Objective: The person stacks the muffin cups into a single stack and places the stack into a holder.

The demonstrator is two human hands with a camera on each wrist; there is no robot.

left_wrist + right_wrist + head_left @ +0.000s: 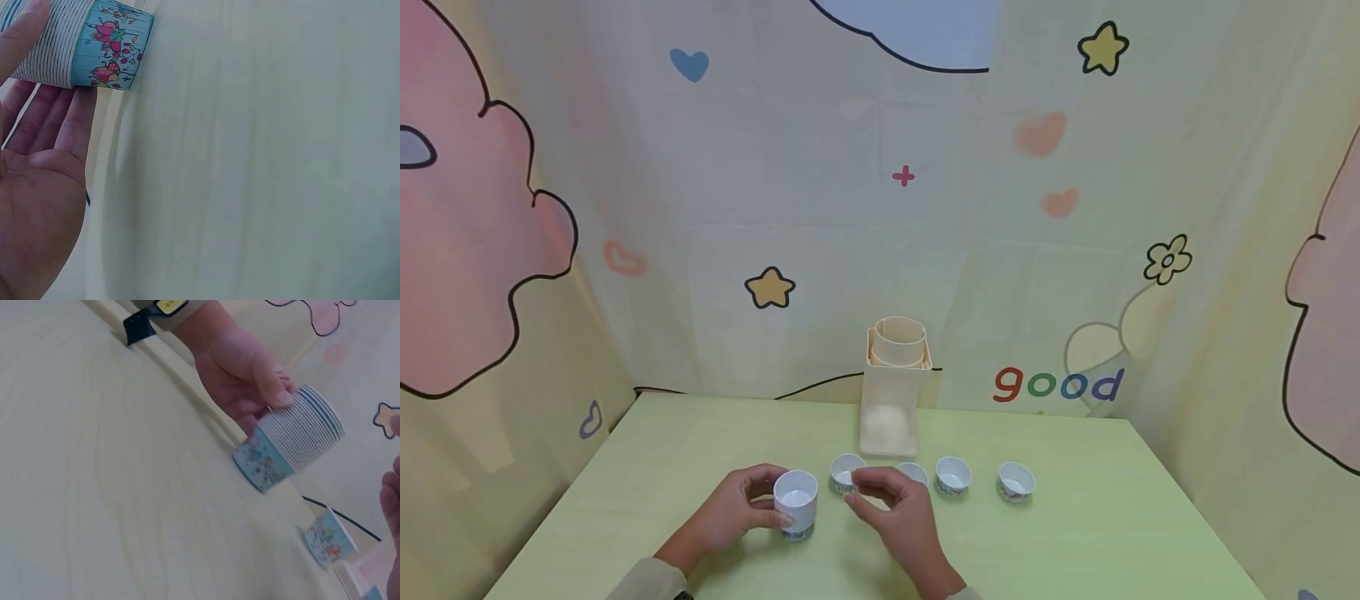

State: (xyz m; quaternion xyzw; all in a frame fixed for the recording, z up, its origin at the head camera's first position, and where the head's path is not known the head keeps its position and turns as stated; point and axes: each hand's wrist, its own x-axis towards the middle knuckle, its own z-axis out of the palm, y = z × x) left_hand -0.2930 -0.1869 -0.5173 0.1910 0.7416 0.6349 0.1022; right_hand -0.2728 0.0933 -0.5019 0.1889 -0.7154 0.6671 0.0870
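Note:
My left hand [737, 504] grips a stack of nested paper cups [796, 500] by its side, slightly above the table. In the left wrist view, the thumb lies across the many white rims of the stack [53, 44], and the lowest cup is blue with pink flowers. My right hand [898, 512] hovers with loosely bent fingers, a gap between thumb and fingertips, and nothing seen in it. Its fingertips overlap a single paper cup [841, 475] in the head view; the right wrist view shows that cup [328, 539] apart from the hand. Another cup [913, 472] is partly hidden behind my right hand.
Farther right on the pale table [1075, 533], two more cups [952, 475] stand upright, the last cup [1017, 482] spaced wider. Behind the row is a cream stand [889, 417] with a round holder on top. A printed curtain [850, 167] encloses the table's back and sides.

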